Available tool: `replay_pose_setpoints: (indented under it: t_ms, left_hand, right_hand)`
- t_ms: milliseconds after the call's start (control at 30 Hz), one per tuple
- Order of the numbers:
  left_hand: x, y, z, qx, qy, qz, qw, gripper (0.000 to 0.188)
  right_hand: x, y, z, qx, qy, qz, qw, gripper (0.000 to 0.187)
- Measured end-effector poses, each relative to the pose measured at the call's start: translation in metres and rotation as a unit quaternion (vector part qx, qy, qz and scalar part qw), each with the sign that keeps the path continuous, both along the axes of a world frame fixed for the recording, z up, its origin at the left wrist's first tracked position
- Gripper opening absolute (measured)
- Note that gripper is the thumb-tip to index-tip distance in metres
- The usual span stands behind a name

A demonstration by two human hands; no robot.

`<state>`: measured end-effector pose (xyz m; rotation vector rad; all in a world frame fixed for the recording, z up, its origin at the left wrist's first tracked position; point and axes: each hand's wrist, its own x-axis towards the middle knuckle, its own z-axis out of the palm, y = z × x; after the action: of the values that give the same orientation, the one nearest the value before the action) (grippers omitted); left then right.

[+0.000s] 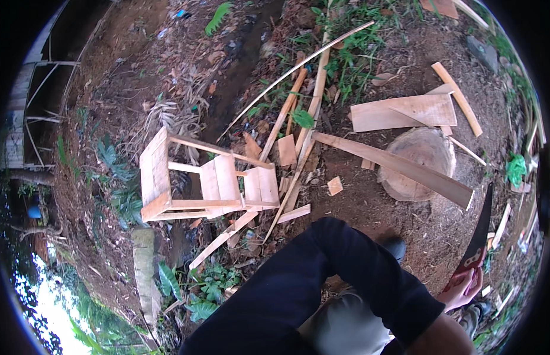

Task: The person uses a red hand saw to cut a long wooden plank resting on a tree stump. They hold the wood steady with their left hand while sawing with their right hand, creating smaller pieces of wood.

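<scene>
At the right, my right hand (462,292) is closed round the red handle of a hand saw (479,234), whose dark blade points away from me. My left arm, in a dark sleeve, bends across the lower middle; its hand is out of view. To the left of the saw, a long plank (399,165) rests across a round tree stump (432,151). A wider board (405,113) lies just beyond the stump, with a narrow wood strip (458,99) beside it.
At the left, a stepped wooden frame with boards (219,180) lies on the ground. Several long wood strips (313,106) and a small offcut (335,186) lie near it. A green plastic bag (515,170) is at the far right. My shoe (395,248) shows beyond my arm.
</scene>
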<state>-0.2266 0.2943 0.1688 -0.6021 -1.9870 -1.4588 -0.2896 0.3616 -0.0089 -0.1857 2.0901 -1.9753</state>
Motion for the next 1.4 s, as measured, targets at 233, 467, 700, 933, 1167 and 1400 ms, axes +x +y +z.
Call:
replay_pose_setpoints:
  t_ms: [233,467,700,933,1167,1400]
  left_hand:
    - [0.0,0.015,-0.011,-0.116,0.025,-0.122,0.985,0.025]
    - [0.077,-0.047,0.048,-0.022,0.062,0.187,0.98,0.032]
    - [0.114,-0.091,-0.023,-0.091,-0.124,0.422,0.894,0.046]
    - [0.171,-0.167,-0.092,-0.279,-0.204,0.582,0.736,0.062]
    - [0.124,-0.191,-0.144,-0.256,-0.186,0.531,0.786,0.048]
    - [0.107,-0.211,-0.177,-0.251,-0.242,0.516,0.782,0.042]
  right_hand:
    - [-0.003,0.005,-0.003,0.032,0.017,-0.01,0.999,0.029]
    - [0.007,0.001,0.006,0.041,0.033,-0.017,0.998,0.029]
    - [-0.01,0.017,-0.011,0.057,0.059,0.019,0.996,0.029]
    - [-0.004,0.008,0.014,-0.012,0.037,0.029,0.999,0.033]
    - [0.015,0.012,0.045,-0.021,0.004,0.093,0.995,0.041]
    - [0.045,0.002,0.055,-0.015,0.06,0.145,0.987,0.047]
